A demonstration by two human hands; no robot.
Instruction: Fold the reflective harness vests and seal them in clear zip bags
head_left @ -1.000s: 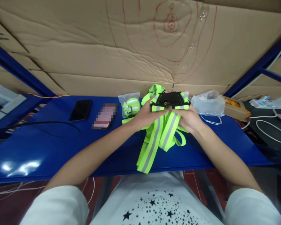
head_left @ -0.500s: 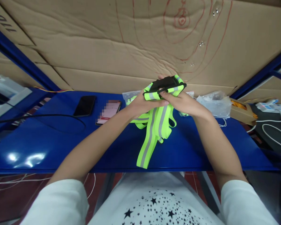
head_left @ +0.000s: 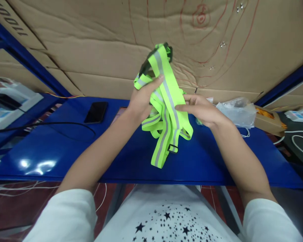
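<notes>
A bundle of neon-yellow reflective straps [head_left: 170, 95] with grey stripes is held up above the blue table. My left hand [head_left: 143, 97] is closed round its left side, the thumb lying over the straps. Black buckle parts show at the bundle's top, above that hand. At the bundle's right edge, my right hand [head_left: 198, 107] pinches the wide strap between thumb and fingers. Loose strap ends hang below both hands, one with a small black slider [head_left: 173, 148].
On the blue table [head_left: 131, 168] lie a black phone [head_left: 96, 112] and a second phone [head_left: 118, 114], partly behind my left arm. Clear plastic bags [head_left: 238, 112] and an open cardboard box [head_left: 270, 120] are at the right. A cardboard wall [head_left: 103, 60] stands behind; a black cable [head_left: 53, 123] crosses the left.
The buckle end has tipped up and left in my left hand, spreading the straps upright. My right hand has moved from the buckle down to the strap's right edge.
</notes>
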